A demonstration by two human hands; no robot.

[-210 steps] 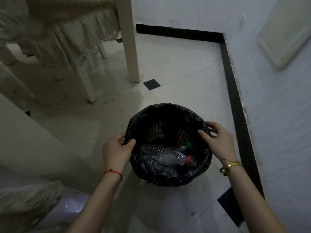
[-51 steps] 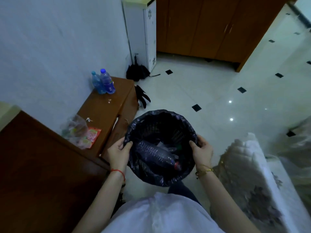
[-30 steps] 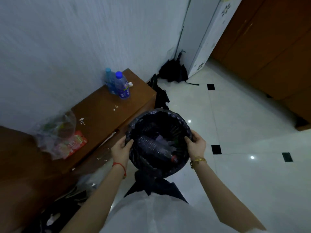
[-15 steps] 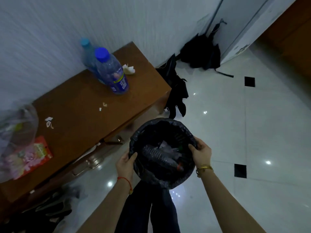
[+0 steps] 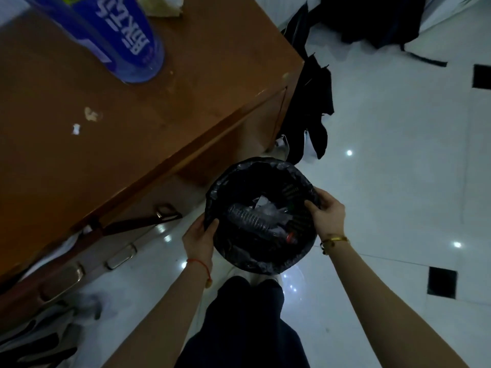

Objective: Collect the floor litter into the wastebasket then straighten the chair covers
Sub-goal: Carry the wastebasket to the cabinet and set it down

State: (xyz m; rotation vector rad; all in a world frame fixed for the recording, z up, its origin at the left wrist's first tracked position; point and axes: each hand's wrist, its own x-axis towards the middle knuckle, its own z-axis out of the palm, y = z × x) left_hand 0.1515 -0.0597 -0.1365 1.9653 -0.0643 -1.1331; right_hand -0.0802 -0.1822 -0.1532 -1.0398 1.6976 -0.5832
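The round wastebasket (image 5: 225,179) with a black liner bag is low over the white floor beside the wooden cabinet. My left hand (image 5: 199,236) grips its left rim, thumb over the edge. My right hand (image 5: 326,212) grips the right rim. Inside lie a crushed clear plastic bottle (image 5: 249,216) with a red cap and some crumpled litter (image 5: 268,208). No chair covers are in view.
A brown wooden cabinet (image 5: 159,107) fills the left, with a blue-labelled water bottle (image 5: 119,35) and small scraps on top. Dark cloth (image 5: 316,102) hangs at its far corner. A black bag (image 5: 372,19) lies on the tiled floor beyond. My legs stand below the basket.
I have carried the wastebasket from beside the table to the cabinet and lowered it toward the floor; the camera has dropped closer to the cabinet top. Both hands keep hold of the rim.
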